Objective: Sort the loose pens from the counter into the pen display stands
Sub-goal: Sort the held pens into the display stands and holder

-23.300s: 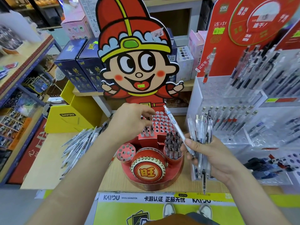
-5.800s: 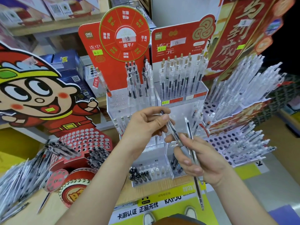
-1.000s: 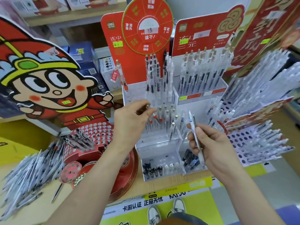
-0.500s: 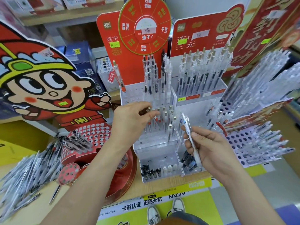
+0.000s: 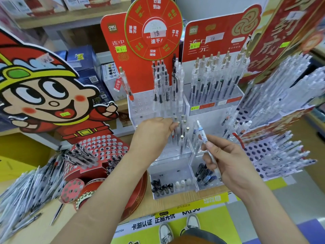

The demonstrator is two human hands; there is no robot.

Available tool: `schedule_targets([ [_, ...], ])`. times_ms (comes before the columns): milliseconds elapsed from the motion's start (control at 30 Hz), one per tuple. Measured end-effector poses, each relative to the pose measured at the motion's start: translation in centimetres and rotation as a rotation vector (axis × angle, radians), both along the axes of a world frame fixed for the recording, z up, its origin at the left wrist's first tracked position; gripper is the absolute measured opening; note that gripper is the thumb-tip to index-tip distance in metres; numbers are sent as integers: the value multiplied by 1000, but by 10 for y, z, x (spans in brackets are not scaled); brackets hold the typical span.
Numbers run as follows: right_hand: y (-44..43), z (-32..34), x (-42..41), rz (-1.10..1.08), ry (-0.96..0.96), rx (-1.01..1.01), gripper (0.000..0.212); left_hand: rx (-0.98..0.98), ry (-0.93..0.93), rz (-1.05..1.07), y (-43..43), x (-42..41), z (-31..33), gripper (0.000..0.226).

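Since a few seconds back, the left hand has gone from the right hand's bundle out to the stand, and the right is down to one pen. Loose pens [image 5: 21, 199] are lying near-left on the counter [image 5: 184, 198]. Right hand [image 5: 228, 164] is gripping the held pen [image 5: 204, 139], fingers curled round its lower barrel. Its long axis is running near-right to far-left, aiming at the clear stand [image 5: 168, 161]. Beyond, left hand [image 5: 154, 134] fingers [image 5: 173, 126] are pinching the head of a seated pen [image 5: 178, 123], upright in the middle tier. Right hand looks nearer for the next insert.
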State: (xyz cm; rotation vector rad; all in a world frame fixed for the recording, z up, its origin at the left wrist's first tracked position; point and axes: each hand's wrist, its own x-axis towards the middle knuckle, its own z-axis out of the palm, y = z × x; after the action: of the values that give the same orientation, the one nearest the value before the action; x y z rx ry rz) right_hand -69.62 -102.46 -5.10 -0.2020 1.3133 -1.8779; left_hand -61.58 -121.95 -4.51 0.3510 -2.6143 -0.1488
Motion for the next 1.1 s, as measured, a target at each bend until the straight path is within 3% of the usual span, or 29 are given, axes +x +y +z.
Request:
schedule_targets([
  [100, 1, 0, 0, -56, 29, 18, 69, 30, -30, -4, 1, -4, 1, 36],
  [200, 4, 0, -2, -90, 32, 36, 32, 102, -39, 20, 3, -6, 1, 28],
  [267, 5, 2, -2, -95, 29, 46, 26, 106, -69, 9, 3, -7, 3, 30],
  [500, 10, 4, -3, -95, 33, 42, 35, 164, -220, 26, 2, -8, 20, 38],
  [633, 15, 5, -4, -92, 79, 73, 27, 257, 31, -58, 17, -2, 30, 26],
  [700, 17, 3, -5, -101, 104, 107, 23, 297, 62, -149, 30, -7, 33, 18],
  [833, 19, 3, -6, -122, 128, 138, 21, 224, -59, -245, 47, -21, 25, 20],
  [1000, 24, 6, -9, -139, 148, 133, 22, 99, -132, -226, 49, -28, 15, 9],
  [1100, 29, 5, -11, -147, 167, 120, 21, 118, -197, -202, 50, -30, 17, 15],
])
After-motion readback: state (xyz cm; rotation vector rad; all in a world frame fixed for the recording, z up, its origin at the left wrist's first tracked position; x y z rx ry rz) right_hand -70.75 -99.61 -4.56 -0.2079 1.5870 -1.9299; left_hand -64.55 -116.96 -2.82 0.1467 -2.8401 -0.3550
